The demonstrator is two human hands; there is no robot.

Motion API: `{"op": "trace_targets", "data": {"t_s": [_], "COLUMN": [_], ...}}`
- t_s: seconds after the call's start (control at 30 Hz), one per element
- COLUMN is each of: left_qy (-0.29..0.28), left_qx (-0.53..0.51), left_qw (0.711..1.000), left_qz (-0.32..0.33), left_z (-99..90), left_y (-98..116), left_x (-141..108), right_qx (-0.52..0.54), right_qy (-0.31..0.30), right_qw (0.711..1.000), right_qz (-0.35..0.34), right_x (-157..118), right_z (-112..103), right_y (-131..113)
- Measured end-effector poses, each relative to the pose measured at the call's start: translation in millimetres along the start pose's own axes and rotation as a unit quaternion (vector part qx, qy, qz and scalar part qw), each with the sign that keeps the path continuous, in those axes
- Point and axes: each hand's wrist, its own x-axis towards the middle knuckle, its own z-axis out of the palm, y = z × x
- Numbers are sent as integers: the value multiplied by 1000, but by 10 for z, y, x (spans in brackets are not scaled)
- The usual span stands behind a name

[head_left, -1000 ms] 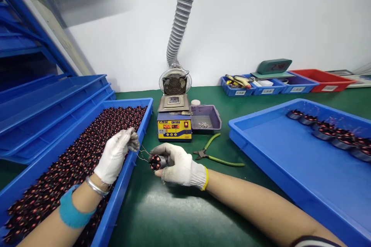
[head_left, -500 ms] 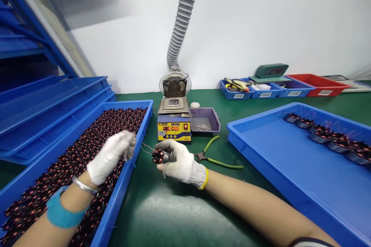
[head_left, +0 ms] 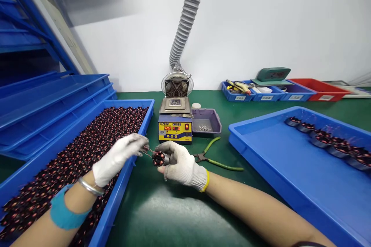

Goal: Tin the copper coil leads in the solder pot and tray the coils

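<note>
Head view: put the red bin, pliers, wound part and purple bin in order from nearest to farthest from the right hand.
1. Wound part: held in the grip of the right hand.
2. Pliers: on the table, just right of that hand.
3. Purple bin: beyond the pliers.
4. Red bin: far right, near the wall.

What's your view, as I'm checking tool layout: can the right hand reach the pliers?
Probably yes, once freed: the pliers lie mostly uncovered beside the right hand, but it holds a wound part.
</note>
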Motion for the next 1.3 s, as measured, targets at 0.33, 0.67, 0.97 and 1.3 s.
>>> {"op": "trace_targets", "data": {"t_s": [0.33, 0.67, 0.97, 1.3], "left_qy": [-6, 85, 94, 4], "left_qx": [45, -155, -268, 72], "left_qw": [998, 983, 959, 996], "left_qz": [33, 51, 1, 43], "left_z": [97, 93, 108, 226], "left_y": [-64, -149, -137, -57], "left_x": [-13, 29, 30, -62], "right_qx": [-36, -4, 12, -10], "right_qy": [-38, -30, 4, -24], "right_qw": [998, 999, 1000, 1000], "right_qz": [27, 13, -16, -8], "right_x": [-48, -5, 54, 38], "right_z": [9, -45, -95, -97], "right_y": [-37, 17, 12, 8]}}
